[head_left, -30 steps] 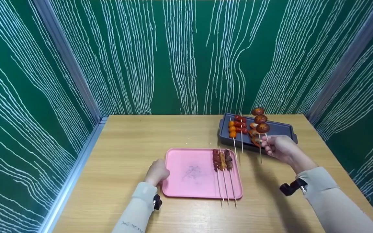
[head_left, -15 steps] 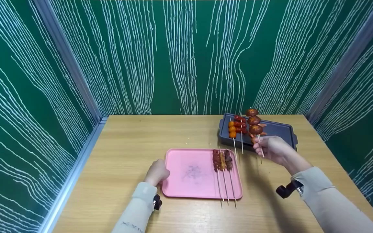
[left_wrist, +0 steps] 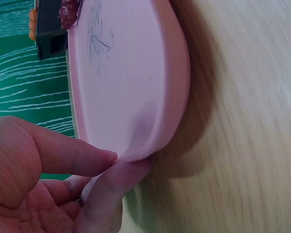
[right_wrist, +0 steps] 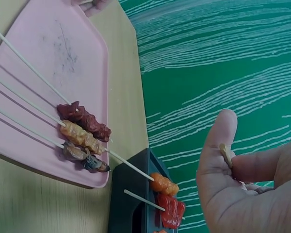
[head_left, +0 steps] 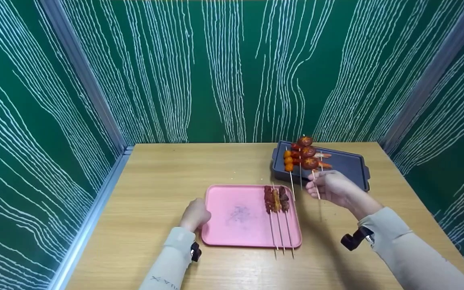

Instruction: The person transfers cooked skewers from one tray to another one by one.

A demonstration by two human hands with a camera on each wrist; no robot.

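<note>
At the left rim of the pink tray [head_left: 228, 197], my left hand [head_left: 195, 214] pinches the edge between thumb and finger, as the left wrist view shows. My right hand [head_left: 332, 187] holds a mushroom skewer [head_left: 308, 152] by its stick, the three brown caps pointing away from me over the dark grill pan [head_left: 346, 166]. Only the stick's end [right_wrist: 225, 154] shows between thumb and finger in the right wrist view. On the pan lie a skewer of orange balls [head_left: 288, 160], a red skewer [right_wrist: 171, 211] and a shrimp skewer [head_left: 325, 155], the last two partly hidden by the mushrooms.
Three meat skewers [head_left: 276, 200] lie side by side on the pink tray's right part, their sticks passing over its front rim. The wooden table [head_left: 155, 181] ends at green walls [head_left: 199, 80] with white lines at the back and sides.
My right hand has carried the mushroom skewer leftward over the pan, from above the shrimp skewer to in front of the red one. My left hand and the pink tray stay put.
</note>
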